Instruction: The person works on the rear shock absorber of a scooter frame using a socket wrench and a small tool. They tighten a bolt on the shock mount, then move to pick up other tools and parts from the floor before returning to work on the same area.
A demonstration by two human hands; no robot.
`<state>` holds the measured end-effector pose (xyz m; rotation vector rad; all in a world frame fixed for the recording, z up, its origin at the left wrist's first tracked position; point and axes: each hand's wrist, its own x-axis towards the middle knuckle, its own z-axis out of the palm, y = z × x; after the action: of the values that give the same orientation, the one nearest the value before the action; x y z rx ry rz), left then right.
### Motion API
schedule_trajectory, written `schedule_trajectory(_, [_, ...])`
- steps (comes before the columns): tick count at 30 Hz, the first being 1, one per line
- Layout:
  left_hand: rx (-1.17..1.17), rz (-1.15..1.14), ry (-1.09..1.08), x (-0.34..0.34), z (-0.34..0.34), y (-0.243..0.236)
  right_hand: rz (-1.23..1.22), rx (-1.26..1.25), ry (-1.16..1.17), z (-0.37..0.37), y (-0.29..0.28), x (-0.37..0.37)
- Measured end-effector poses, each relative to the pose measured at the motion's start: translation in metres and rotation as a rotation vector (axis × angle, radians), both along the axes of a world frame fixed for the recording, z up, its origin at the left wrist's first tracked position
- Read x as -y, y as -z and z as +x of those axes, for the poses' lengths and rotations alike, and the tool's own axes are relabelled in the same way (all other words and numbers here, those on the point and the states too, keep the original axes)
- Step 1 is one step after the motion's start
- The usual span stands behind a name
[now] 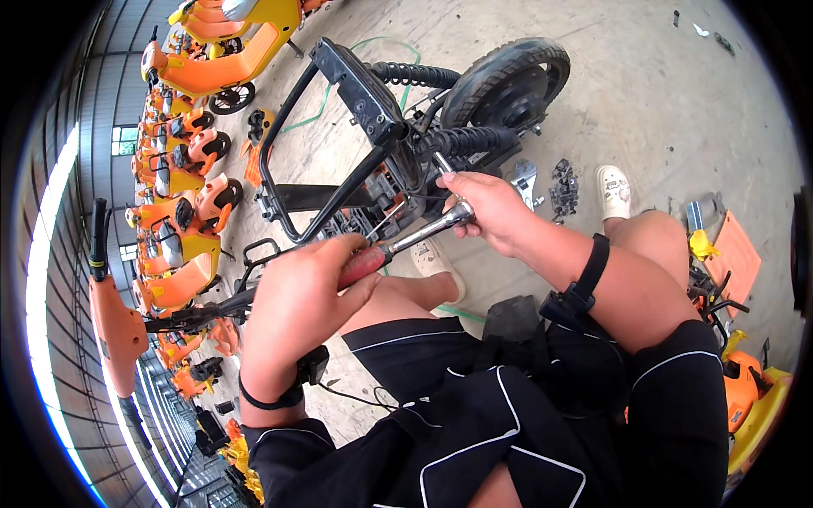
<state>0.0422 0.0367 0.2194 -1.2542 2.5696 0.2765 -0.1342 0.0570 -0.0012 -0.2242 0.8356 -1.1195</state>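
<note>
My left hand (301,284) is wrapped round the red handle of a ratchet wrench (417,236). The fingers of my right hand (487,207) are closed near the ratchet's head, round its socket extension (442,162). That silver extension points away from me, toward the stripped scooter frame (364,106) by a black coil shock absorber (474,140). Whether its tip sits on a bolt I cannot tell. Beyond it is the scooter's rear wheel (508,85). A thin metal rod, perhaps a tool, (387,222) lies across the exposed parts beside my left hand.
An adjustable wrench (525,179) and a pile of small dark parts (564,188) lie on the concrete floor to the right. The scooter's handlebar (100,241) stands at left. Rows of orange scooters (182,216) line that side. An orange panel (735,258) lies far right.
</note>
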Motion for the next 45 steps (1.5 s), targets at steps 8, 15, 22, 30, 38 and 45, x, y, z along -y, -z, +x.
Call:
schedule_trajectory(8, [0.002,-0.084,0.081,-0.004,-0.052,-0.026,0.06,0.179,-0.063,-0.006,0.014,0.007])
schedule_trajectory(15, [0.204,-0.135,0.052,-0.012,-0.011,0.002,0.031,-0.08,-0.067,0.002,0.001,0.006])
schedule_trajectory(22, [0.428,-0.151,0.097,-0.006,-0.014,0.011,0.026,-0.194,-0.068,0.003,0.0,0.008])
schedule_trajectory(30, [0.53,0.007,0.078,0.003,-0.029,0.016,0.112,-0.165,-0.341,-0.008,-0.002,0.039])
schedule_trajectory(38, [0.472,0.168,-0.034,0.011,-0.036,0.007,0.155,-0.118,-0.31,-0.005,-0.002,0.039])
schedule_trajectory(45, [0.561,0.242,-0.066,0.016,-0.04,0.006,0.161,-0.159,-0.246,0.003,-0.005,0.039])
